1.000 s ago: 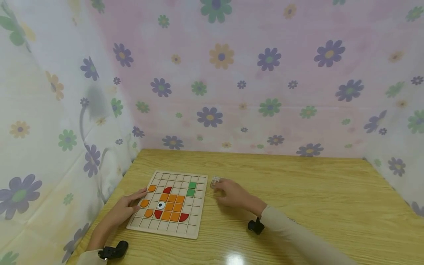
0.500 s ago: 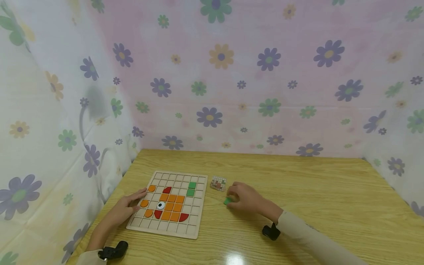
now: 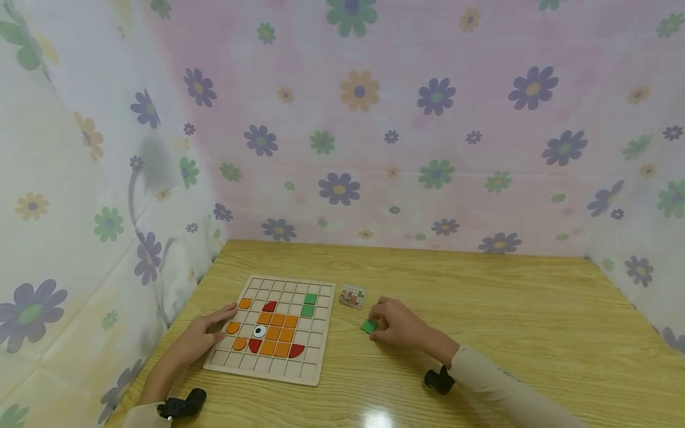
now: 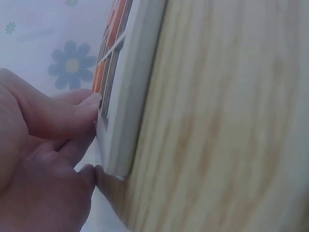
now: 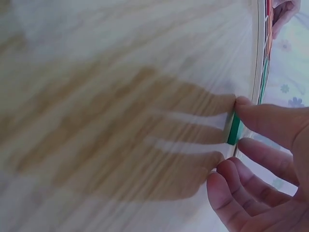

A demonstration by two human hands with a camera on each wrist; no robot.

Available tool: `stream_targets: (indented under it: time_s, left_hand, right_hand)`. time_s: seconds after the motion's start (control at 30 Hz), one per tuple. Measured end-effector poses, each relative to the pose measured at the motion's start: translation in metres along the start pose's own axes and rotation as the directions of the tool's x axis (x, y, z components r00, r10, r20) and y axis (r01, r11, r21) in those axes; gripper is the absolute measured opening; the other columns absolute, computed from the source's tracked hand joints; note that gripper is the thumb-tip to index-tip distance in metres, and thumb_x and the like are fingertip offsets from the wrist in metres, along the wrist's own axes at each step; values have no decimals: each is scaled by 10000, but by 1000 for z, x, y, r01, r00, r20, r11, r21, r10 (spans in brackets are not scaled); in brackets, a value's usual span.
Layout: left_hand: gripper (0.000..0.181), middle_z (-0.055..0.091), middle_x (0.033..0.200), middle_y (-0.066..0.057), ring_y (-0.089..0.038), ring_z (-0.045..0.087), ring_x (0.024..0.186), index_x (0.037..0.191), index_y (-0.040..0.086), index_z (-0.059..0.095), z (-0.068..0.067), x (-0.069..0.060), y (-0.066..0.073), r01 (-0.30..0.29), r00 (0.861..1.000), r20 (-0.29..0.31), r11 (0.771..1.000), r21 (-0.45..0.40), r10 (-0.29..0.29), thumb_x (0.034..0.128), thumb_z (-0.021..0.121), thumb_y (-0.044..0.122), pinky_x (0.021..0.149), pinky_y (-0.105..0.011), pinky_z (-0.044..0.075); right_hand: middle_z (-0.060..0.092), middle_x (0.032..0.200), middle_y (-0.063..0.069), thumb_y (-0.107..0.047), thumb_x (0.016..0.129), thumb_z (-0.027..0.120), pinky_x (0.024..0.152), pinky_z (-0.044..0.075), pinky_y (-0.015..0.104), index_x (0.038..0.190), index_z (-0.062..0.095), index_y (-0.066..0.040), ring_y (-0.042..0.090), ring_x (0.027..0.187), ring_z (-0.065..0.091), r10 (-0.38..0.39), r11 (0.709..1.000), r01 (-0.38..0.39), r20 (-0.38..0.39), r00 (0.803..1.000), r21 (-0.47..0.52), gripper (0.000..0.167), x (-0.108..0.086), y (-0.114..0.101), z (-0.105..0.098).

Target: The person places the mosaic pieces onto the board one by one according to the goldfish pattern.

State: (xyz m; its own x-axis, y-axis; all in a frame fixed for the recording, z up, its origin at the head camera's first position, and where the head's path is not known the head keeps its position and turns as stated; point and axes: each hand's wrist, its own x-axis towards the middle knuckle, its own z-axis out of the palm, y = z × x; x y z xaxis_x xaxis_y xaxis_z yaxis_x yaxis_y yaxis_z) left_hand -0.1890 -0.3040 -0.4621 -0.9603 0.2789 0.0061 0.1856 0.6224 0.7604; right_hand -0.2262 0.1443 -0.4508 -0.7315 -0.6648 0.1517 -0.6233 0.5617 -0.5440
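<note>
A wooden grid board [image 3: 323, 336] lies at the left of the table, bearing orange squares [image 3: 277, 320], red quarter-round pieces [image 3: 297, 351], orange discs [image 3: 239, 343], a white eye disc [image 3: 259, 331] and two green squares [image 3: 308, 310]. My left hand [image 3: 195, 339] rests along the board's left edge, its thumb [image 4: 84, 108] touching the rim. To the right of the board, my right hand [image 3: 400, 326] pinches a green square tile [image 3: 368, 326] by its ends between thumb [image 5: 256, 113] and index finger. That tile is low over the table; whether it touches the wood I cannot tell.
A small card [image 3: 353, 296] with a printed grid picture lies just right of the board, beyond the green tile. The wood-grain table [image 3: 481, 297] is bounded by a flowered cloth [image 3: 385, 196] at the back and sides.
My right hand has drawn back from the small card, rightward and nearer, and the card is uncovered. The green tile now shows in its fingers. My left hand and the board have stayed put.
</note>
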Motion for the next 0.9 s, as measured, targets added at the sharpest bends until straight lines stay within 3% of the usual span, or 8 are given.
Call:
stream_targets:
  time_s: [0.1,0.27,0.4,0.53,0.6,0.8,0.9]
  left_hand:
    - [523,332,1492,-142,-364,229,1381,1386,-17,458,0,0,1,5,1000,-3,1000,3,-5,872,555,-38,1064,-366,282]
    - [520,331,1488,-154,-372,231,1375,1380,-28,460,0,-1,3,0,1000,-6,1000,-6,0,868,550,-48,978,-111,248]
    - [525,329,1491,-147,-360,230,1380,1382,-26,458,0,-1,2,9,1000,-3,1000,-4,-9,866,548,-54,1023,-199,267]
    - [529,323,1493,-151,-368,223,1381,1386,-26,452,0,0,0,8,1000,0,1000,-8,-8,867,546,-60,1055,-462,257]
    - [529,323,1493,-154,-373,222,1381,1386,-27,453,0,0,0,6,1000,-1,1000,-11,-6,867,547,-61,1040,-522,231]
    - [528,329,1494,-137,-358,229,1383,1388,-10,458,0,0,-1,9,1000,-3,1000,9,-9,870,549,-50,1054,-385,264]
    - [528,327,1494,-142,-365,224,1383,1388,-17,455,0,0,0,7,1000,-1,1000,3,-7,869,546,-55,1057,-418,263]
  right_hand:
    - [557,860,24,-105,801,751,577,439,218,923,684,-51,91,659,476,1,1000,0,-18,1000,12,149,2,-1,2]
    - [555,820,36,-58,795,744,566,452,209,896,685,-30,115,657,506,3,1000,-3,-43,999,19,120,4,-4,5]
    - [556,793,37,-18,810,700,566,447,213,881,691,-23,136,654,501,15,1000,-14,-53,998,16,72,8,-8,5]
    - [557,788,33,26,802,647,567,437,223,872,688,-29,124,647,480,33,999,-33,-40,999,2,98,12,-11,4]
    - [554,794,30,36,789,636,570,438,226,876,683,-32,111,648,474,42,999,-42,-28,999,6,120,13,-11,5]
    - [546,771,26,53,739,631,554,420,228,849,683,-32,97,621,454,18,1000,-17,-38,999,17,148,17,-11,7]
    - [547,757,26,51,728,635,549,408,225,822,687,-46,86,609,446,0,1000,1,-45,999,17,145,20,-12,9]
